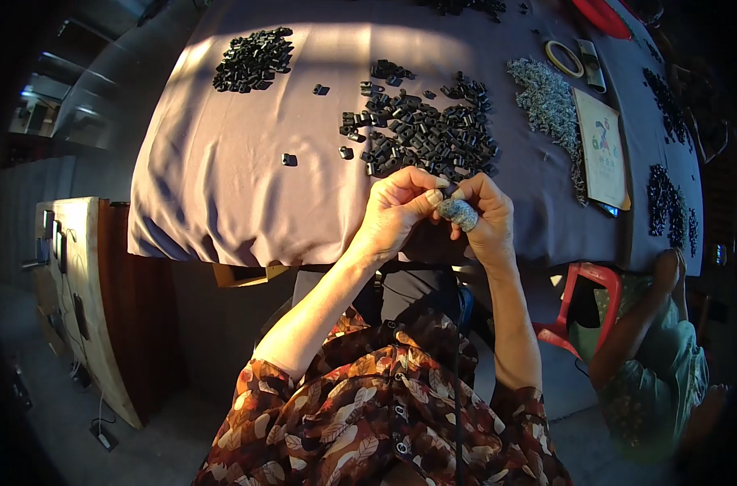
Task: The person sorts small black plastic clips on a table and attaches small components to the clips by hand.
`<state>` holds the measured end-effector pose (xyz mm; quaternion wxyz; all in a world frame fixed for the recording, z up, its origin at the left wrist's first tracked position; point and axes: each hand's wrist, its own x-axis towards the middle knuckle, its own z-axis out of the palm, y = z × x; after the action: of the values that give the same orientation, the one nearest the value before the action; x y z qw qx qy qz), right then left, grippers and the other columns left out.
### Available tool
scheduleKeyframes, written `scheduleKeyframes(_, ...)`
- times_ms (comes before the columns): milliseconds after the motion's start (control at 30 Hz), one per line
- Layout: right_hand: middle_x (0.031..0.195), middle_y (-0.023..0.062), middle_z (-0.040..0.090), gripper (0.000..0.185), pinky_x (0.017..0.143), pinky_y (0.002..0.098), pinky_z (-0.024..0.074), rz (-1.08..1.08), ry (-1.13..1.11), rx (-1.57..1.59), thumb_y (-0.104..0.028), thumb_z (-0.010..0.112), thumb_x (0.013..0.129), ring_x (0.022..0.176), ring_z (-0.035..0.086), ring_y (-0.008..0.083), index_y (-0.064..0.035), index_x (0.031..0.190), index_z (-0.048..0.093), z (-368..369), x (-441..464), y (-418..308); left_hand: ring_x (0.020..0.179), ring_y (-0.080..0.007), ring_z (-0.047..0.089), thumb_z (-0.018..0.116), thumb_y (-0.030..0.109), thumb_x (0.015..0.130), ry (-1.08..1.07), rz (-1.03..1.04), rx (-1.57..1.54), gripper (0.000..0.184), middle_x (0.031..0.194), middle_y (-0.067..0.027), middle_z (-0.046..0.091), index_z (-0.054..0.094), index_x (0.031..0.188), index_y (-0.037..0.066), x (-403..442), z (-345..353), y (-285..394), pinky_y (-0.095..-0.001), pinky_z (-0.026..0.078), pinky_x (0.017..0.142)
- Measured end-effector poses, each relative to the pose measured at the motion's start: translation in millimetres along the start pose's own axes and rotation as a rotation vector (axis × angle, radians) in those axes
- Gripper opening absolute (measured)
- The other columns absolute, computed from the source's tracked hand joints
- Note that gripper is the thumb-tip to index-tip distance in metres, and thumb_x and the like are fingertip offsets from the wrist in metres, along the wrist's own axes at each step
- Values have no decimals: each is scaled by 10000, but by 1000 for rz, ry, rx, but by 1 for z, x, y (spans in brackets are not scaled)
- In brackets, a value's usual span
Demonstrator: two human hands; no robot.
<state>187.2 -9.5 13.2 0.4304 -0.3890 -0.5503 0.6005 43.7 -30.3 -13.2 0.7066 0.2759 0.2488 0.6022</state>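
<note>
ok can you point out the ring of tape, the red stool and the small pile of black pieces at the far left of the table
ring of tape (551,52), head view, on its left rim
red stool (612,279), head view, on its frame
small pile of black pieces (253,61), head view, on its middle

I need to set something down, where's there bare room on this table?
The widest bare cloth lies left of the large heap, from below the smaller heap to the front edge, barring two loose pieces. A narrower strip runs between the large heap and silvery pile. Crowded: beyond the left hand and right hand, and beside the booklet.
</note>
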Motion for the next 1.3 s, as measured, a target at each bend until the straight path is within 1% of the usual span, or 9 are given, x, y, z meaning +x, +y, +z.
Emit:
scheduleKeyframes(267,625,0,549,223,399,169,379,10,5,-138,-136,659,789,492,483,28,-48,734,462,-1,0,-2,719,-91,522,579,10,821,19,109,237,110,858,-33,526,582,931,3,-2,2,-1,-207,447,655)
scheduleKeyframes(367,624,4,537,221,395,177,383,55,-19,-123,-127,651,792,490,482,32,-43,733,456,-4,1,-5,672,-68,525,575,-16,816,48,180,311,73,817,-12,544,584,883,12,-1,5,-2,-189,454,612)
scheduleKeyframes(467,635,13,537,208,392,179,389,65,-33,-103,-110,642,794,488,484,36,-38,737,455,-5,2,-2,675,-66,525,571,-21,818,46,147,303,84,802,-15,559,583,894,11,1,4,-2,-193,457,619)
scheduleKeyframes(533,643,19,538,199,391,179,392,69,-17,-105,-99,634,796,488,488,39,-35,739,455,-3,3,-2,674,-66,524,567,-17,823,56,101,215,86,792,-20,570,582,904,8,2,3,-1,-194,458,624)
scheduleKeyframes(767,632,25,535,178,386,180,394,102,-102,-40,-100,607,815,480,489,43,-32,746,457,-8,5,-7,665,-64,526,555,4,840,63,40,97,90,787,-27,588,577,928,4,2,6,-1,-190,458,626)
scheduleKeyframes(933,630,22,531,190,388,182,398,141,-77,-82,-116,615,810,474,480,43,-36,751,454,-5,5,-7,669,-57,523,556,2,839,67,81,167,90,781,-21,586,579,925,16,2,3,-4,-191,459,628)
scheduleKeyframes(1033,628,18,528,205,389,185,405,106,-37,-155,-130,628,803,472,477,44,-40,748,452,-2,2,-6,677,-55,522,557,-4,836,72,116,228,87,779,-11,576,578,917,21,0,4,-3,-191,459,634)
scheduleKeyframes(1233,609,10,525,199,387,188,412,173,-37,-219,-126,627,802,482,494,47,-45,749,453,-1,3,-12,701,-52,527,556,-21,830,43,200,319,73,798,4,552,570,893,14,4,5,-1,-186,455,646)
scheduleKeyframes(1300,608,7,531,203,386,188,410,56,7,-288,-131,626,806,486,500,45,-46,744,451,0,2,-5,723,-60,529,558,-15,831,38,171,299,81,826,-1,543,569,907,9,2,4,-1,-193,452,666)
